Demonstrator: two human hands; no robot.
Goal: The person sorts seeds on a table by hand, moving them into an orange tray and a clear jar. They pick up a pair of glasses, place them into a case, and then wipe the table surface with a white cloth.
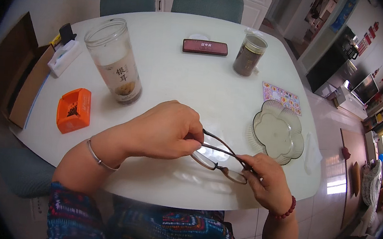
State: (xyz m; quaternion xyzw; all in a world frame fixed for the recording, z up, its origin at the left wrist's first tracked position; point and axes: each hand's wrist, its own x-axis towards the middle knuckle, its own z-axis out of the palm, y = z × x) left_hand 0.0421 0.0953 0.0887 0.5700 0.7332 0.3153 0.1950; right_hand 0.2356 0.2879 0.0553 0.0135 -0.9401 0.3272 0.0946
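Note:
A pair of eyeglasses [219,168] with thin dark-brown frames is held over the near edge of the white table, between both hands. My left hand [173,131] pinches it near one hinge, thumb and fingers closed on the frame. At the other side, my right hand [263,180] grips the temple arms, which cross each other close to its fingertips. Both lenses hang below the arms, tilted toward me. Part of the frame is hidden behind the fingers of each hand.
On the white table [168,72] stand a tall clear jar [119,64], a smaller lidded jar [249,56], an orange box [74,110] with dark bits, a flower-shaped glass dish [278,133], a dark red glasses case [205,47] and a sticker sheet [282,97]. A cardboard box [29,93] sits left.

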